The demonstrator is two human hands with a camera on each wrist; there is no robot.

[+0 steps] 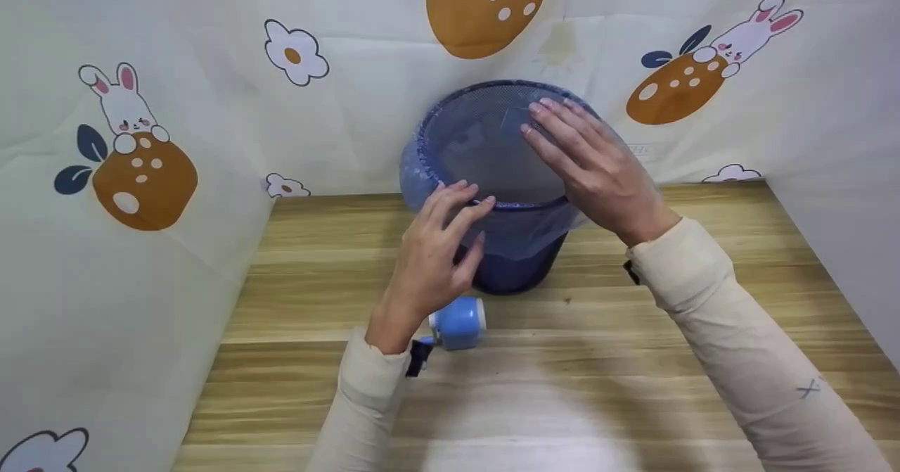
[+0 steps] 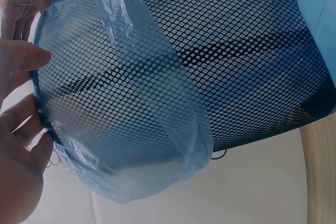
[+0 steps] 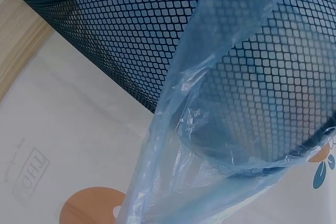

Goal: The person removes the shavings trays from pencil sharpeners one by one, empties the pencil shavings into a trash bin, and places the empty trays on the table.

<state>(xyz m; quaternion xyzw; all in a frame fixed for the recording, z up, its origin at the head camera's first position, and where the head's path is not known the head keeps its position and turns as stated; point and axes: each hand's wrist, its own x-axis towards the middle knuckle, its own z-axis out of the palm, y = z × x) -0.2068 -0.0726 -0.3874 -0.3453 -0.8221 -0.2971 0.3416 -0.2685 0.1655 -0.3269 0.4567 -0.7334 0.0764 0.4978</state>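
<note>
A dark blue mesh wastebasket (image 1: 517,271) stands upright against the back wall, lined with a thin, translucent blue bin bag (image 1: 524,233) folded outward over its rim. At the rim's near left, my left hand (image 1: 432,254) has its fingers loosely bent, the fingertips at the edge. My right hand (image 1: 605,176) lies over the right side of the rim, fingers fairly straight and pointing across the opening. In the left wrist view, fingers (image 2: 26,124) touch the bag-covered rim. The right wrist view shows the bag (image 3: 220,150) hanging loose outside the mesh; the right hand is hidden there.
A small blue object with a white end (image 1: 460,323) sits on the wooden tabletop (image 1: 316,303), in front of the wastebasket and close to my left wrist. Pale sheeting printed with rabbits and fruit (image 1: 351,127) encloses the back and sides.
</note>
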